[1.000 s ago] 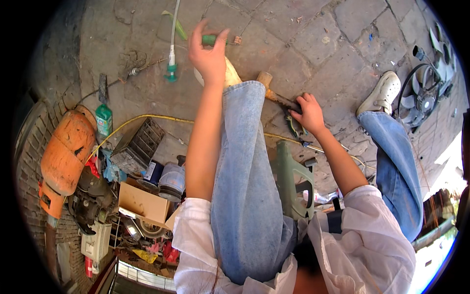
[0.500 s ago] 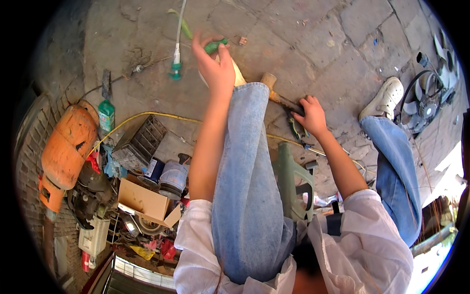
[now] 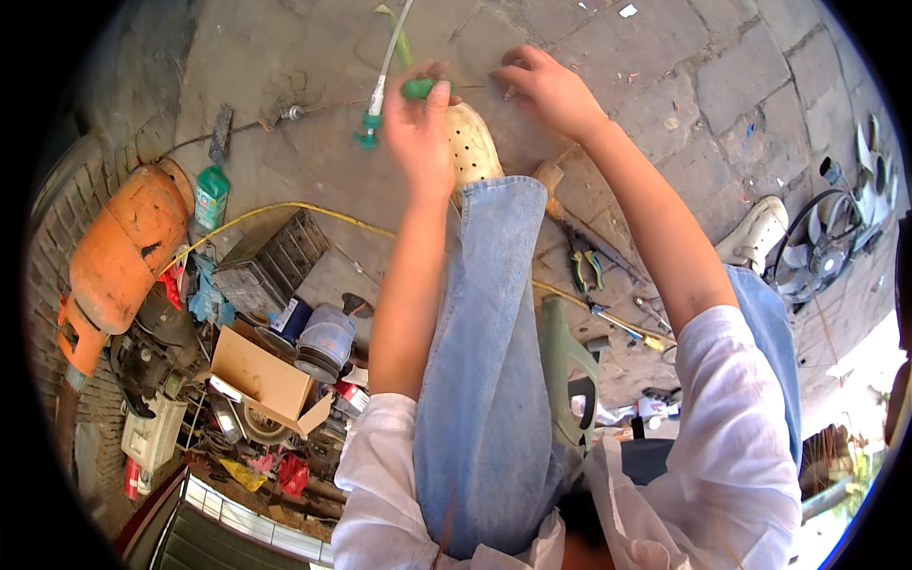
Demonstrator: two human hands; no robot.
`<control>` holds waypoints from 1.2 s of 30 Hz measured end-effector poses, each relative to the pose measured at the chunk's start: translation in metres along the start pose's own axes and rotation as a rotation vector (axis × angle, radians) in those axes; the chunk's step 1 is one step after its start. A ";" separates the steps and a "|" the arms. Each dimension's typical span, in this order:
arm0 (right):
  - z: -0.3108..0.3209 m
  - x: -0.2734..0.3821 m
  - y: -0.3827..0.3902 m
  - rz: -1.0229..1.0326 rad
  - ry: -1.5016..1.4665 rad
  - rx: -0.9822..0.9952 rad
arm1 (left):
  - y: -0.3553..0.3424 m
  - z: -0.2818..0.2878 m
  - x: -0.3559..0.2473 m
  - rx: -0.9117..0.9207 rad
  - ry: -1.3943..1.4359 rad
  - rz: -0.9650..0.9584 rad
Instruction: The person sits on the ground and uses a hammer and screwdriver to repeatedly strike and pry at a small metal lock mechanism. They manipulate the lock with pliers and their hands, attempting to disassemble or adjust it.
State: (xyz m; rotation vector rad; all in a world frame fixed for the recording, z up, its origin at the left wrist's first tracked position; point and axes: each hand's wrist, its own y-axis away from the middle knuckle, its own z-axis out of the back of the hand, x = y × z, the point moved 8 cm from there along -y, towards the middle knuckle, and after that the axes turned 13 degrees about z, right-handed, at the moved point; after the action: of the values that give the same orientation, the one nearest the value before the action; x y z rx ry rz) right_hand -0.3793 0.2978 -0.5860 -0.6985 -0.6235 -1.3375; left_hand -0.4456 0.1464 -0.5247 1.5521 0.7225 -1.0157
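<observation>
Left grip (image 3: 425, 135) pinches a stubby green plastic-looking cylinder (image 3: 416, 89), right grip (image 3: 559, 93) half-curled, contents can't tell; a loosened pinch could drop the cylinder.

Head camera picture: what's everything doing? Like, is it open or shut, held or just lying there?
Left grip: closed on a green piece.
Right grip: half curled; can't tell if holding anything.
Box: open.
Pliers: lying on the ground, handles apart.
Yellow hose: curved.
Left shoe: worn.
Right shoe: worn.
</observation>
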 end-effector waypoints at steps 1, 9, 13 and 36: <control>-0.004 -0.004 -0.006 0.019 -0.001 0.020 | -0.002 0.000 0.000 0.016 0.029 0.002; -0.012 -0.029 -0.047 -0.186 0.077 -0.134 | -0.023 -0.002 0.001 0.051 0.127 -0.009; -0.005 -0.023 -0.053 -0.207 -0.017 -0.287 | -0.029 -0.003 0.006 0.041 0.165 0.008; -0.018 0.062 0.250 -0.648 -0.082 -0.167 | -0.064 -0.008 0.014 -0.179 -0.279 0.083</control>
State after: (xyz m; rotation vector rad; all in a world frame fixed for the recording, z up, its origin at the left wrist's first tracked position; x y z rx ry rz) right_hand -0.1236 0.2675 -0.5747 -0.7169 -0.8528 -1.9833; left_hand -0.4928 0.1676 -0.5660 1.2457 0.5341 -1.0501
